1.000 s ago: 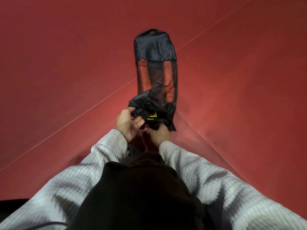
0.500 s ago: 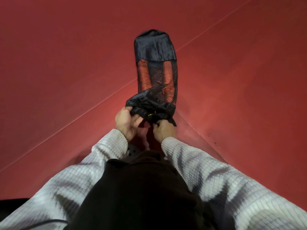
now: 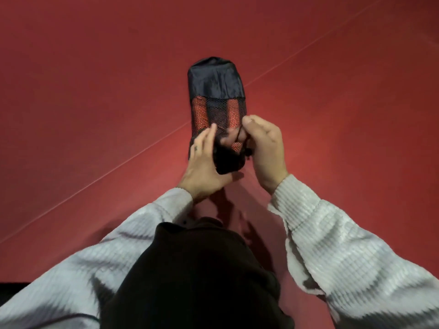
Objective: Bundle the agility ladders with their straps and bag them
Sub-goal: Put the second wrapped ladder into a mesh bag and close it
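Agility ladders (image 3: 200, 112) sit bagged beyond both grips; left hand (image 3: 204, 162) cups the bag (image 3: 215, 79) neck steady; right hand (image 3: 262, 148) pinches the gathered mouth, likely cinching it.

Motion blurs the left hand (image 3: 206, 160) and the bunched mouth of the bag (image 3: 217, 83) in its grip. Orange ladder rungs (image 3: 199, 112) show only through mesh; the right hand (image 3: 262, 148) hides the drawstring end.

Red floor (image 3: 95, 91) — thin seam lines (image 3: 118, 167)
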Demonstrator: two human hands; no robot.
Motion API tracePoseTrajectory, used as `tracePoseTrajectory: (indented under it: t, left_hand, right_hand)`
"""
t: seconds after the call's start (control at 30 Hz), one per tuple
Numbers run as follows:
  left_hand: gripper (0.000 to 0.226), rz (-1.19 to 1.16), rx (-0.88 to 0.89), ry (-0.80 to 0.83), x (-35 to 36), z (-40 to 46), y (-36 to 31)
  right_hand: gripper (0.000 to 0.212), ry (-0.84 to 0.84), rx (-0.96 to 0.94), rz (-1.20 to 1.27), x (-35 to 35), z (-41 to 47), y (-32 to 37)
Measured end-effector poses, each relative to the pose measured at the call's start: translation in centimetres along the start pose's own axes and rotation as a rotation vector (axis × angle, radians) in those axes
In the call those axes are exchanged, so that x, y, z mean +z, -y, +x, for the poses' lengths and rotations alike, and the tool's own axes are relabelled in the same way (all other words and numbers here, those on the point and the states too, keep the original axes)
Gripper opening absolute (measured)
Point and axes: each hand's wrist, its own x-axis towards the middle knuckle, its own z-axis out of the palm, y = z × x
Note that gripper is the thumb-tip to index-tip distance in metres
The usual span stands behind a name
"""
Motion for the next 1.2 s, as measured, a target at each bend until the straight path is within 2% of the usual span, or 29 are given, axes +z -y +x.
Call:
tracePoseTrajectory:
  t: [0.03,0.1,0.17,0.27,0.33,0.43,0.47,0.53,0.63,0.7,0.77,0.87,0.93,0.97,1.07,1.13,1.2]
  left_hand:
    - [0.13,0.043,0.046,0.032,0.5,0.4,-0.2]
    - [0.119,0.016,0.121,0.068,1.2,1.0,-0.5]
    - [0.091,-0.027,0.148,0.062,1.5,0.9,-1.2]
    - [0.043,0.043,0.15,0.026,1.9,0.5,-2.1]
    - [0.036,0.151,0.112,0.037,2.4,0.5,-2.5]
    - [0.013,0.194,0.094,-0.051,2.4,0.6,-2.2]
    - [0.016,0.165,0.077,-0.08,2.0,0.4,-2.0]
    - [0.026,0.135,0.079,-0.097,1.3,0.2,-2.0]
    - [0.028,0.262,0.158,0.014,1.2,0.2,-2.5]
    - [0.029,0.374,0.16,0.077,0.9,-0.1,-2.9]
    - [0.033,0.519,0.208,0.081,0.5,-0.6,-2.4]
    - [0.032,0.701,0.308,-0.009,-0.3,-0.9,-1.9]
    - [0.024,0.581,0.37,-0.151,-0.1,-0.4,-2.3]
    - [0.026,0.472,0.384,-0.192,0.0,-0.2,-2.7]
    - [0.017,0.228,0.158,-0.08,0.1,-0.3,-4.9]
    - [0.02,0.263,0.057,-0.07,0.3,-0.4,-5.1]
    - [0.024,0.28,0.016,-0.07,0.4,-0.1,-4.7]
  right_hand:
    - [0.037,0.022,0.061,0.216,0.8,0.0,1.2]
    - [0.038,0.02,0.173,0.498,1.5,0.1,3.3]
    - [0.04,-0.007,0.264,0.628,1.5,0.5,4.9]
    - [0.04,-0.015,0.342,0.708,1.1,1.3,6.4]
    - [0.035,-0.057,0.349,0.541,0.3,1.8,6.2]
    - [0.025,-0.094,0.283,-0.21,-1.6,2.3,4.3]
    - [0.025,-0.06,0.29,-0.412,-2.3,2.3,3.5]
    - [0.026,0.051,0.393,-0.652,-3.5,2.1,1.7]
    - [0.036,0.328,0.497,-1.074,-4.3,1.6,0.2]
    - [0.04,0.499,0.522,-1.198,-4.0,1.3,0.5]
    - [0.041,0.549,0.515,-1.147,-3.7,1.2,1.4]
    - [0.047,0.501,0.395,-1.072,-3.6,1.0,2.5]
    - [0.052,0.49,0.339,-1.026,-3.4,0.7,2.9]
    - [0.053,0.463,0.337,-0.961,-3.3,0.6,3.1]
    - [0.048,0.394,0.353,-0.796,-2.8,0.6,4.3]
    - [0.048,0.37,0.377,-0.707,-2.5,0.5,4.8]
    - [0.057,0.348,0.378,-0.61,-2.3,0.4,4.9]
